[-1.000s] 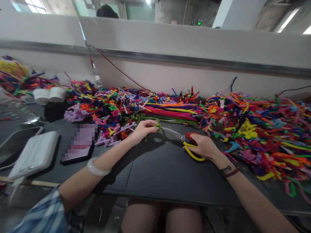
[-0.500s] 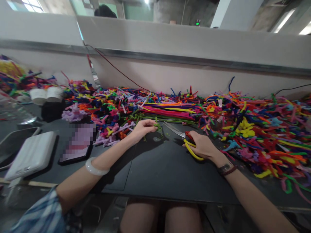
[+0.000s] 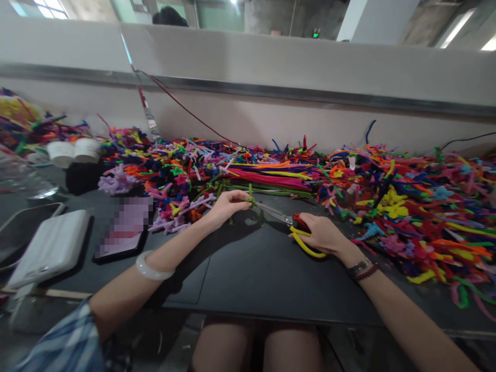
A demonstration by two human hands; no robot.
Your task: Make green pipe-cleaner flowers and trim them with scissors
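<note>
My left hand (image 3: 228, 204) pinches a small green pipe-cleaner piece (image 3: 251, 201) just above the dark table (image 3: 248, 268). My right hand (image 3: 323, 233) grips the yellow and red handles of a pair of scissors (image 3: 287, 223). The steel blades point left and meet the green piece at my left fingertips. A long heap of pipe cleaners in many colours (image 3: 294, 178) lies right behind both hands. A pale bangle sits on my left wrist, a watch and a dark red band on my right.
A phone (image 3: 124, 230), a white power bank (image 3: 50, 248) and a tablet (image 3: 21, 227) lie at the left. Two white cups (image 3: 73, 151) stand at the far left by more pipe cleaners. A grey partition with a red cable (image 3: 182, 108) runs behind.
The scissor blades stood apart and away from the green piece half a second ago; now they have swung back down onto it at my left fingertips. My left hand has stayed in place.
</note>
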